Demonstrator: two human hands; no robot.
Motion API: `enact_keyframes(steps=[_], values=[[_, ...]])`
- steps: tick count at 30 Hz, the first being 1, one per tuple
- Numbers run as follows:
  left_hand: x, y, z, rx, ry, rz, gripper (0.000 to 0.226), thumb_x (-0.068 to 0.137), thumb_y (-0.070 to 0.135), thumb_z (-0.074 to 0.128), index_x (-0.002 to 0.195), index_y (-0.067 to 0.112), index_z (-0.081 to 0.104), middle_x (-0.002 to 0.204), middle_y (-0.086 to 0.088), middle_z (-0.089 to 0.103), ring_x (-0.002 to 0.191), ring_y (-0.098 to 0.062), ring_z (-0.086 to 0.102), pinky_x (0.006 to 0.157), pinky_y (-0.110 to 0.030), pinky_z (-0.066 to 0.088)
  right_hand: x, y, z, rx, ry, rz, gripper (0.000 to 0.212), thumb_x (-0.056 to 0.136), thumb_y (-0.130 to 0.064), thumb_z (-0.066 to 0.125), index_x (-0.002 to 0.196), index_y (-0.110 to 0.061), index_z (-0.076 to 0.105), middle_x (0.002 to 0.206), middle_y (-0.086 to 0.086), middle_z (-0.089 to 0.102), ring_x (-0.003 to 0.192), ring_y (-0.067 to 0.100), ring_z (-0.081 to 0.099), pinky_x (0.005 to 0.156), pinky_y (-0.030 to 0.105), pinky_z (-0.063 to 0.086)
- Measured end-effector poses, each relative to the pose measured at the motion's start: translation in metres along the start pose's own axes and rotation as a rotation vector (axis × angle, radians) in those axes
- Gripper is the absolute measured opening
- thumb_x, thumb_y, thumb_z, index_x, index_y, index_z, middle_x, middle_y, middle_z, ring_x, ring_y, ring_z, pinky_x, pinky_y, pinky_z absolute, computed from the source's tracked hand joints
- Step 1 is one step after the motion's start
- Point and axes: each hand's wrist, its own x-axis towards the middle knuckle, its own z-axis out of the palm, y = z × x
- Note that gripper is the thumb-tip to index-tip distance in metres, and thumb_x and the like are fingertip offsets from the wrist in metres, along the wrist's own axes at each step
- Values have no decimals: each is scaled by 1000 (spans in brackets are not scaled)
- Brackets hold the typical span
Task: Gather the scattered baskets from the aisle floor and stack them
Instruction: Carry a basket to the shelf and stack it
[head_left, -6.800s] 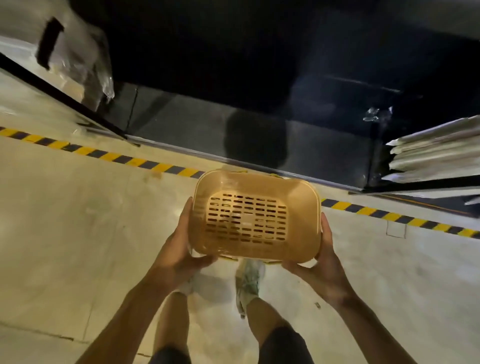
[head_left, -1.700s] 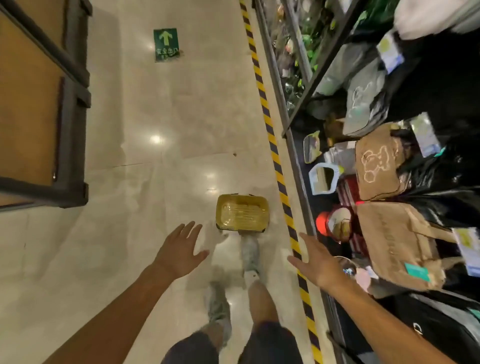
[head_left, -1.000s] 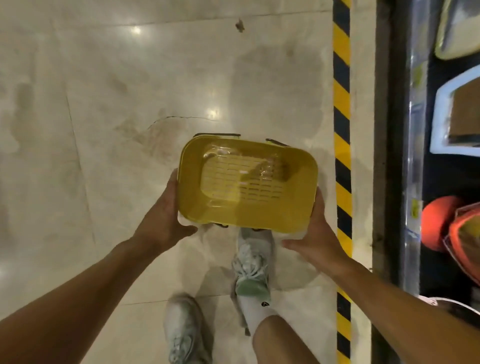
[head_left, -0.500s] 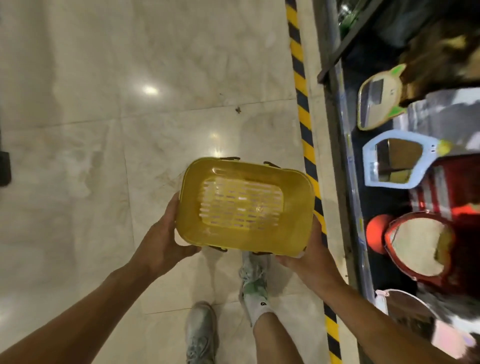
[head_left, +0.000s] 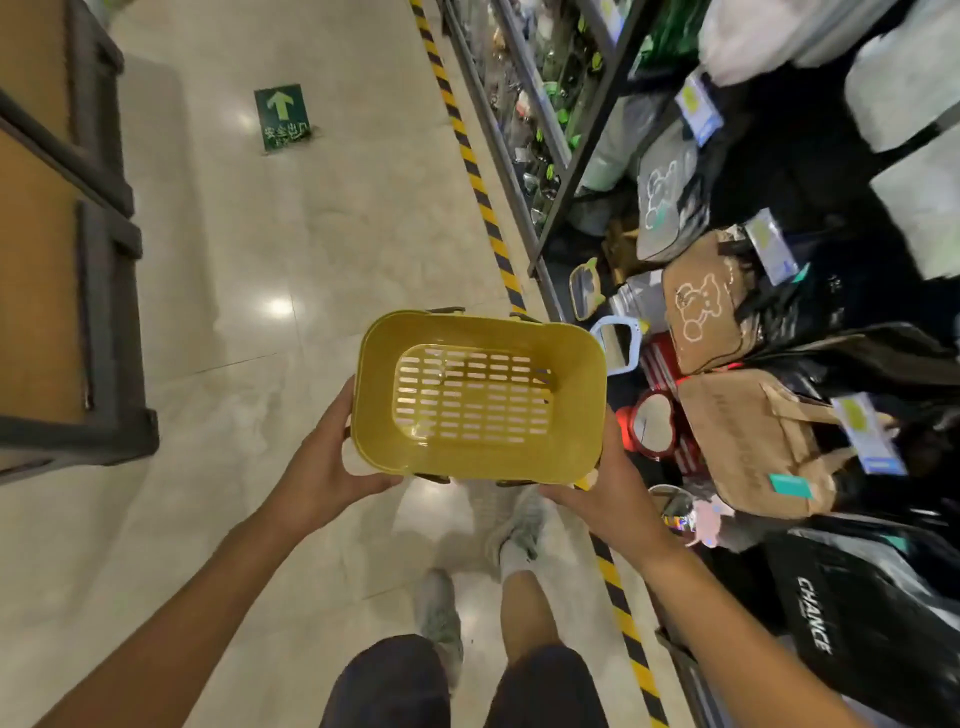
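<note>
I carry a yellow plastic basket (head_left: 478, 332) with a slotted bottom, open side up, at waist height above the pale aisle floor. Its rim looks doubled at the left, as if two baskets are nested, but I cannot tell for sure. My left hand (head_left: 324, 460) grips its left side, thumb on the wall and fingers underneath. My right hand (head_left: 602, 493) grips the right near corner from below. Dark handle ends show at the far and near rims.
A yellow-black hazard stripe (head_left: 480, 192) runs along the floor beside a dark shelf rack (head_left: 566, 156) on the right, packed with bags and small mirrors. A wooden cabinet with a dark frame (head_left: 98, 312) stands at left. A green exit arrow sticker (head_left: 282, 118) lies on the floor ahead.
I have taken the basket up from the floor with both hands and raised it. My view has lifted from the floor to look down the aisle.
</note>
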Motion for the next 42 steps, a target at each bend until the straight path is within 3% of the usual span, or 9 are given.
enact_keyframes(steps=[5, 8, 15, 19, 24, 30, 35, 38, 42], values=[[-77, 56, -9, -7, -84, 47, 125, 66, 33, 92, 160, 45, 11, 150, 32, 43, 134, 6, 47, 106, -13, 41, -96, -47, -6, 29, 83, -105, 95, 76, -12, 89, 140, -58, 37, 128, -35, 58, 116, -11, 59, 87, 7, 50], [-117, 79, -4, -3, -116, 75, 126, 66, 29, 94, 159, 47, 12, 151, 31, 41, 136, 4, 47, 108, -23, 42, -155, -44, -14, 58, 107, -58, 112, 72, -12, 92, 152, -47, 22, 142, -23, 50, 130, -2, 52, 102, 23, 51], [-189, 127, 42, 12, -205, 208, 126, 64, 36, 95, 158, 51, 12, 151, 33, 41, 133, 7, 49, 98, -6, 44, -281, -31, -40, 93, 245, -103, 109, 66, -36, 94, 150, -48, 26, 137, -30, 52, 127, -7, 52, 93, 6, 46], [-230, 161, 87, 36, -246, 292, 127, 63, 42, 96, 158, 52, 12, 151, 35, 39, 134, 8, 47, 93, -1, 44, -367, -13, -63, 134, 346, -121, 119, 66, -24, 95, 151, -57, 19, 145, -20, 52, 133, 1, 52, 101, 15, 48], [-282, 205, 162, 89, -365, 379, 128, 59, 48, 96, 158, 50, 13, 149, 38, 39, 131, 12, 47, 92, -4, 48, -489, 13, -89, 171, 526, -95, 124, 71, -24, 95, 161, -38, 9, 150, -8, 51, 136, 14, 52, 105, 31, 51], [-326, 249, 258, 158, -567, 474, 132, 58, 43, 97, 158, 51, 11, 153, 32, 38, 134, 0, 50, 104, -32, 53, -622, 43, -103, 235, 769, 10, 126, 66, -37, 97, 156, -53, 10, 145, -20, 54, 128, 6, 58, 91, 17, 55], [-349, 284, 334, 189, -820, 602, 137, 55, 48, 96, 155, 59, 2, 147, 49, 29, 128, 21, 42, 99, -22, 51, -717, 69, -87, 228, 1039, 140, 128, 67, -33, 97, 159, -45, 8, 143, -25, 53, 128, 0, 56, 96, 18, 53], [-363, 303, 376, 181, -991, 665, 137, 53, 55, 96, 156, 57, 5, 155, 36, 30, 135, 12, 43, 102, -28, 50, -759, 68, -71, 220, 1186, 208, 125, 68, -31, 97, 156, -49, 10, 142, -24, 54, 125, 0, 58, 93, 26, 58], [-378, 318, 426, 172, -1212, 693, 139, 50, 53, 99, 155, 59, 7, 154, 35, 34, 138, 7, 42, 111, -43, 44, -803, 58, -41, 249, 1382, 299, 129, 68, -37, 95, 156, -52, 3, 144, -41, 40, 130, -11, 48, 90, 13, 54]])
